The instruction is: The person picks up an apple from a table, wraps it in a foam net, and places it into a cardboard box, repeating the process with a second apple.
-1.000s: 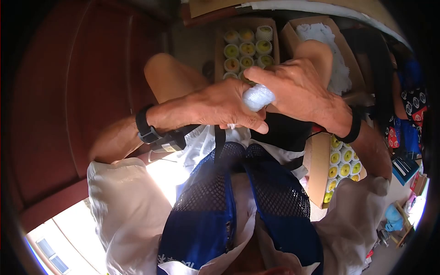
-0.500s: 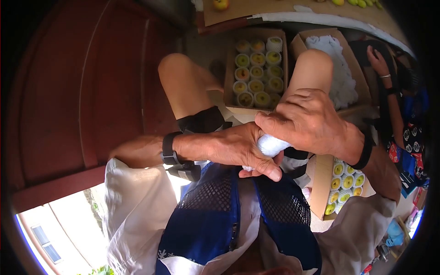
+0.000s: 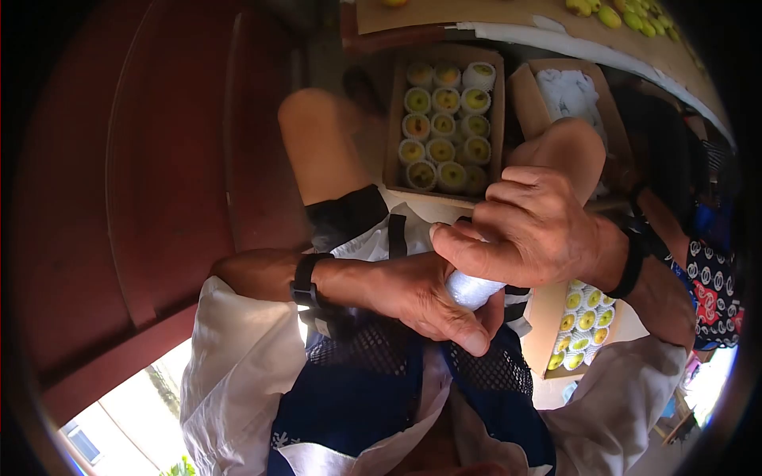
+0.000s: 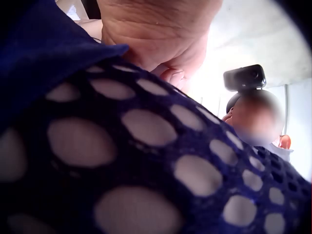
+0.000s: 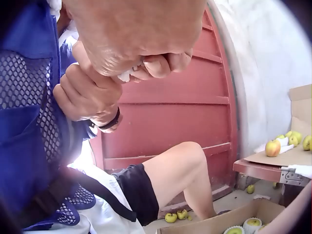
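A white bundle, like foam netting [image 3: 474,290], sits between the two hands in the head view. My left hand [image 3: 413,295] grips it from the left, with the thumb along its lower side. Over its upper end, my right hand [image 3: 528,230] has curled fingers. In the right wrist view a bit of white material [image 5: 126,75] shows under the curled fingers of the right hand [image 5: 136,31], close against the left hand [image 5: 90,92]. The left wrist view shows part of the left hand [image 4: 156,29] above blue mesh cloth [image 4: 146,146]. Most of the bundle is hidden.
A carton [image 3: 390,159] of netted fruit lies beyond the knees, beside a carton [image 3: 528,95] holding white material [image 3: 570,94]. Another fruit carton [image 3: 544,337] is at right. Loose fruit [image 3: 609,17] lies on a table [image 3: 476,14]. A red door [image 3: 175,159] stands left. Another person's arm [image 3: 663,218] shows at right.
Both hands have come lower and slightly rightward in the head view, still together around the white bundle. The view itself has shifted, showing more of the table.
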A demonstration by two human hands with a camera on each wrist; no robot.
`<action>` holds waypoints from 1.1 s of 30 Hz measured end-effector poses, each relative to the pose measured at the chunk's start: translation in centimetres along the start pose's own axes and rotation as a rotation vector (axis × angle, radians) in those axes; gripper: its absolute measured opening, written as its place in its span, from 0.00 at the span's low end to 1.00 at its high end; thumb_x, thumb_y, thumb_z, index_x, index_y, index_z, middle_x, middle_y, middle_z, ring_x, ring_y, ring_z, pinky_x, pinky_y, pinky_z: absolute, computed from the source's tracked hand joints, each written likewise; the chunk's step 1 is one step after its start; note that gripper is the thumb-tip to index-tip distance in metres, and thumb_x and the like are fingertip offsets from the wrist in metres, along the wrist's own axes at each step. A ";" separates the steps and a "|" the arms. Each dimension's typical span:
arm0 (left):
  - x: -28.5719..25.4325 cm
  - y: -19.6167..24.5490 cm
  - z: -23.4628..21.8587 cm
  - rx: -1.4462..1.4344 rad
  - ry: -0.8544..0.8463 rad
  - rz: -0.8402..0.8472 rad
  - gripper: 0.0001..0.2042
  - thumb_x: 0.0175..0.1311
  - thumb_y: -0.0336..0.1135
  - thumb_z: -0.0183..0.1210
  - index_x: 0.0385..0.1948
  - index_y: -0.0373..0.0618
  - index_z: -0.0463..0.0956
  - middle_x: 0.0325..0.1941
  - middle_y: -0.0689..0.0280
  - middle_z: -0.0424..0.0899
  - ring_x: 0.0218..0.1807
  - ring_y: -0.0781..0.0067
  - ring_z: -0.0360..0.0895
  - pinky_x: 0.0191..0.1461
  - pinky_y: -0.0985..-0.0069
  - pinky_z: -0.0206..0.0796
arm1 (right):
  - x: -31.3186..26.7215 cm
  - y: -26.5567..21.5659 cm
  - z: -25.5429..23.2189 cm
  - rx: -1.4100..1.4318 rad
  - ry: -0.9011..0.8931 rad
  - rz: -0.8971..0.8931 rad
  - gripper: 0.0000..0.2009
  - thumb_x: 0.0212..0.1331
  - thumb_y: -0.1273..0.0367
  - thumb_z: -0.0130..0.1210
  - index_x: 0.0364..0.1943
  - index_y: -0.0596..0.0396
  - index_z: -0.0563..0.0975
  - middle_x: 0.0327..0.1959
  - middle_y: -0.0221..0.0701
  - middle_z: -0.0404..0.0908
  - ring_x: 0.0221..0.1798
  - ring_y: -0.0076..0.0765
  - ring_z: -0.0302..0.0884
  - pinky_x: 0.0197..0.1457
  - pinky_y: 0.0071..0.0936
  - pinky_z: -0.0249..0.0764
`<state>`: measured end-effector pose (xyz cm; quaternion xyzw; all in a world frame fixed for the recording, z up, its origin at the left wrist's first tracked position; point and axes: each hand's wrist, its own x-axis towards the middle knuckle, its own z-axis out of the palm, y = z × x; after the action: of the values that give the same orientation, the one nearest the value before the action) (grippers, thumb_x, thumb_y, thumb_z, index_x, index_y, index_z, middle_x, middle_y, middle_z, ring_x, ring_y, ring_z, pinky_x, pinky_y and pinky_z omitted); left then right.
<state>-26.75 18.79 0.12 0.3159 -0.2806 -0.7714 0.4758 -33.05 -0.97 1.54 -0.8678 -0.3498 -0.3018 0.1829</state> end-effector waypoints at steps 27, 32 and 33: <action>2.7 9.9 -20.1 -0.054 0.151 0.074 0.15 0.73 0.42 0.61 0.31 0.38 0.78 0.13 0.76 0.60 0.12 0.88 0.53 0.17 0.80 0.40 | 0.9 18.6 8.1 0.217 -0.091 0.593 0.27 0.44 0.73 0.73 0.54 0.50 0.79 0.34 0.34 0.86 0.32 0.42 0.86 0.39 0.33 0.81; 2.1 6.9 -19.3 -0.062 0.143 -0.135 0.23 0.66 0.56 0.66 0.21 0.48 0.74 0.13 0.76 0.63 0.15 0.85 0.59 0.19 0.78 0.45 | -1.4 16.4 10.7 0.198 -0.163 0.431 0.26 0.45 0.60 0.73 0.49 0.52 0.78 0.25 0.24 0.81 0.24 0.35 0.81 0.29 0.33 0.75; 1.8 6.8 -19.2 -0.007 0.155 -0.201 0.25 0.64 0.58 0.66 0.18 0.49 0.72 0.13 0.76 0.63 0.15 0.84 0.60 0.19 0.77 0.46 | -1.6 15.9 11.0 0.281 -0.172 0.417 0.27 0.44 0.59 0.72 0.50 0.52 0.78 0.25 0.25 0.82 0.23 0.35 0.80 0.27 0.33 0.73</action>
<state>-9.10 11.93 -7.63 0.3994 -0.2074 -0.7895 0.4173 -18.21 -6.93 -9.41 -0.9097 -0.2161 -0.1314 0.3293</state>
